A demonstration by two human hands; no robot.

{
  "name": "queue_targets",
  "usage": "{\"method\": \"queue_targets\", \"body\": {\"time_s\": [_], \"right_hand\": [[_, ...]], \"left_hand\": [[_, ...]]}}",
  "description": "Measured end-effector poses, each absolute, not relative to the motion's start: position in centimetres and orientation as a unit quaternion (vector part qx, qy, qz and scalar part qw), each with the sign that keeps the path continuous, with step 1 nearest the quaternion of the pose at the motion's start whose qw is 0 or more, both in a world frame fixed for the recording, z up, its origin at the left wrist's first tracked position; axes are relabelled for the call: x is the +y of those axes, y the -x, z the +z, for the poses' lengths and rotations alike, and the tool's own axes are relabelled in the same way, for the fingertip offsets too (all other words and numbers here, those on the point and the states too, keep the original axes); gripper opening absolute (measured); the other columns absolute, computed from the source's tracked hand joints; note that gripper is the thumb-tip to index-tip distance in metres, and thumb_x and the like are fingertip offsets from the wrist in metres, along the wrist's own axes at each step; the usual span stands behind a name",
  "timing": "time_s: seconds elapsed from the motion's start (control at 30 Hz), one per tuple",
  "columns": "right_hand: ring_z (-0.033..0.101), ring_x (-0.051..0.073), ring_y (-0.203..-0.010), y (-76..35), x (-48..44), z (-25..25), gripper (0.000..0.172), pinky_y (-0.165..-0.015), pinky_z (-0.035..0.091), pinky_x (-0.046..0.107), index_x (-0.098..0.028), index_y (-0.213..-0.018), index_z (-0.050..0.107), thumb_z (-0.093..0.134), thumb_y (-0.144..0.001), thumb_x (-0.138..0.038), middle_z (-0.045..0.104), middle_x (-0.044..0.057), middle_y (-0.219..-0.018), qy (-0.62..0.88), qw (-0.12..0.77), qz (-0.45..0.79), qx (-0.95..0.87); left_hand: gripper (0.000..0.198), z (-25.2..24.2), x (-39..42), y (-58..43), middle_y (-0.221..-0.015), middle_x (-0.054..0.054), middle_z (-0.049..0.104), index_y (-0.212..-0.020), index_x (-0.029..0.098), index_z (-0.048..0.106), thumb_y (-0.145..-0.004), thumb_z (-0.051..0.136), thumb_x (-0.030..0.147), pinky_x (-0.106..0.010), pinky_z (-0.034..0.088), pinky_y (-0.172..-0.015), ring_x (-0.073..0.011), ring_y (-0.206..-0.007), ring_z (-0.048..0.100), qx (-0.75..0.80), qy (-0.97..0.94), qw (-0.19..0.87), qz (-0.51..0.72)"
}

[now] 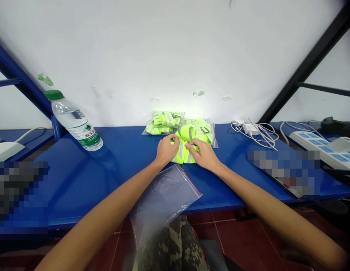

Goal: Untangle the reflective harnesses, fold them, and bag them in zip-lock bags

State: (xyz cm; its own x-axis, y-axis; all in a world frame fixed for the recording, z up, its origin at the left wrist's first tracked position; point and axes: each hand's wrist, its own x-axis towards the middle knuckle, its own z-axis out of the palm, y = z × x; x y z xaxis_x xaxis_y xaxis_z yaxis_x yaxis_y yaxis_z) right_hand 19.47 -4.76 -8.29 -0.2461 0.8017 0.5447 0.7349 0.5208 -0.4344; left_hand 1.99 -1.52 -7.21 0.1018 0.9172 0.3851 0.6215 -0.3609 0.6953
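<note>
A folded neon-yellow band with grey reflective stripes lies on the blue table between both hands. My left hand has its fingers curled onto the band's left edge. My right hand pinches its right side with closed fingers. Behind the band lie two clear zip bags packed with the same neon bands. An empty clear zip bag with a red seal lies under my left forearm and hangs over the table's front edge.
A water bottle with a green cap stands at the left. White chargers and cables and a power strip lie at the right. The white wall is close behind. Blue and black frame struts rise at both sides.
</note>
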Motion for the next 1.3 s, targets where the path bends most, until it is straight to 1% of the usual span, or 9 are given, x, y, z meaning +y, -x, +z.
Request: {"method": "queue_targets", "body": {"time_s": [0.1,0.27,0.47,0.6,0.7,0.87,0.97,1.13,1.3], "right_hand": [[0.058,0.025,-0.089,-19.5,-5.2,-8.1,0.027,-0.081,0.046,0.038,-0.018,-0.081,0.062,0.047,-0.098,-0.033,0.064,0.012,-0.09,0.474,0.374,-0.062,-0.795],[0.056,0.027,-0.095,-19.8,-6.4,-7.9,0.026,-0.085,0.048,0.042,-0.015,-0.092,0.067,0.048,-0.098,-0.032,0.067,0.013,-0.098,0.393,0.313,-0.145,-0.852],[0.055,0.033,-0.113,-21.2,-6.6,-8.2,0.061,-0.099,0.046,0.047,-0.007,-0.12,0.061,0.058,-0.088,-0.059,0.061,0.019,-0.122,0.347,0.246,-0.149,-0.892],[0.058,0.033,-0.11,-21.1,-6.5,-8.3,0.051,-0.095,0.047,0.046,-0.007,-0.122,0.059,0.049,-0.095,-0.05,0.062,0.02,-0.12,0.372,0.213,-0.152,-0.891],[0.061,0.03,-0.102,-20.7,-6.1,-8.4,0.042,-0.092,0.047,0.045,-0.009,-0.117,0.06,0.039,-0.101,-0.042,0.066,0.018,-0.111,0.397,0.206,-0.143,-0.883],[0.063,0.027,-0.089,-20.6,-5.0,-8.6,0.035,-0.083,0.047,0.038,-0.012,-0.107,0.059,0.031,-0.103,-0.033,0.067,0.014,-0.093,0.44,0.248,-0.069,-0.86],[0.064,0.026,-0.089,-20.3,-4.3,-8.3,0.029,-0.08,0.046,0.036,-0.015,-0.106,0.056,0.036,-0.102,-0.035,0.068,0.014,-0.094,0.459,0.295,-0.009,-0.838],[0.062,0.022,-0.069,-19.4,-3.5,-8.0,0.028,-0.069,0.044,0.032,-0.02,-0.11,0.051,0.046,-0.098,-0.045,0.068,0.006,-0.09,0.518,0.37,0.071,-0.768],[0.061,0.026,-0.091,-19.3,-2.8,-8.7,0.032,-0.081,0.046,0.037,-0.02,-0.096,0.054,0.051,-0.093,-0.051,0.064,0.012,-0.098,0.533,0.444,-0.013,-0.72]], "left_hand": [[0.018,-7.4,-1.6,-2.1,-0.093,-0.004,0.075,-0.092,0.022,0.067,-0.086,0.05,0.022,-0.031,0.048,-0.082,-0.0225,-0.089,0.069,0.554,-0.716,0.174,0.386],[0.021,-7.8,-1.7,-2.2,-0.081,-0.003,0.069,-0.105,0.021,0.062,-0.087,0.05,0.019,-0.03,0.045,-0.076,-0.0212,-0.084,0.065,0.557,-0.733,0.1,0.377],[0.018,-7.9,-2.1,-2.6,-0.077,-0.002,0.066,-0.106,0.022,0.06,-0.09,0.057,0.03,-0.031,0.043,-0.075,-0.0227,-0.087,0.062,0.556,-0.736,0.016,0.386],[0.019,-7.5,-2.6,-2.5,-0.072,-0.001,0.066,-0.104,0.021,0.06,-0.093,0.052,0.034,-0.031,0.044,-0.075,-0.0211,-0.081,0.063,0.544,-0.728,0.003,0.416],[0.018,-7.2,-3.0,-2.4,-0.084,-0.003,0.07,-0.103,0.02,0.059,-0.093,0.048,0.029,-0.031,0.045,-0.079,-0.0213,-0.087,0.064,0.513,-0.744,-0.016,0.427],[0.027,-7.3,-3.2,-2.5,-0.09,-0.008,0.072,-0.1,0.018,0.061,-0.098,0.037,0.03,-0.03,0.044,-0.079,-0.0208,-0.088,0.066,0.494,-0.775,-0.054,0.392],[0.035,-7.4,-2.6,-2.7,-0.084,-0.007,0.072,-0.099,0.019,0.061,-0.101,0.029,0.032,-0.028,0.04,-0.068,-0.0203,-0.081,0.068,0.54,-0.762,-0.042,0.356],[0.036,-7.3,-1.1,-2.5,-0.081,-0.007,0.073,-0.094,0.022,0.061,-0.102,0.03,0.037,-0.028,0.036,-0.063,-0.0224,-0.077,0.07,0.591,-0.736,0.0,0.329],[0.032,-7.3,-0.2,-2.7,-0.09,-0.007,0.074,-0.094,0.023,0.061,-0.1,0.033,0.036,-0.028,0.039,-0.067,-0.0239,-0.089,0.07,0.588,-0.731,0.015,0.345]]}}
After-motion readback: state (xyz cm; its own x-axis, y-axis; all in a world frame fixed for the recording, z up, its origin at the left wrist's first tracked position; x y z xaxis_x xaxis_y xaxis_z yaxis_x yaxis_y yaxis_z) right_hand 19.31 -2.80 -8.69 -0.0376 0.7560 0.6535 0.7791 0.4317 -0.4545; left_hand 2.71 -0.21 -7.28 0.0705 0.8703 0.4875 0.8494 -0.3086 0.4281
